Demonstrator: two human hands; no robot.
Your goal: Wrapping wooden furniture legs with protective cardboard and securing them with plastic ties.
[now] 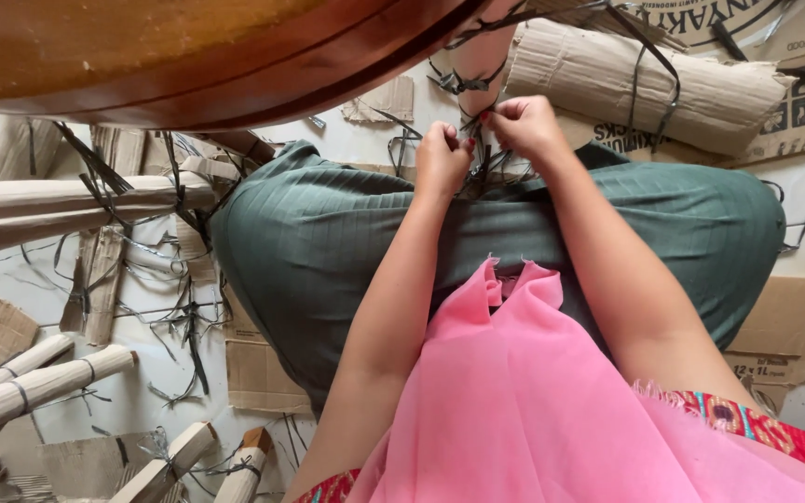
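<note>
Fingers of left hand [442,156] and right hand [524,123] pinch black strapping [473,126] between them.

hands [486,140] before knees | straps [463,84] between fingers | cardboard roll [645,84] right-behind

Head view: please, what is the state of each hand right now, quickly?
Left hand: closed in a fist, pinching the black plastic strap.
Right hand: closed, fingers pinched on the same strap by the cardboard-wrapped leg.
</note>
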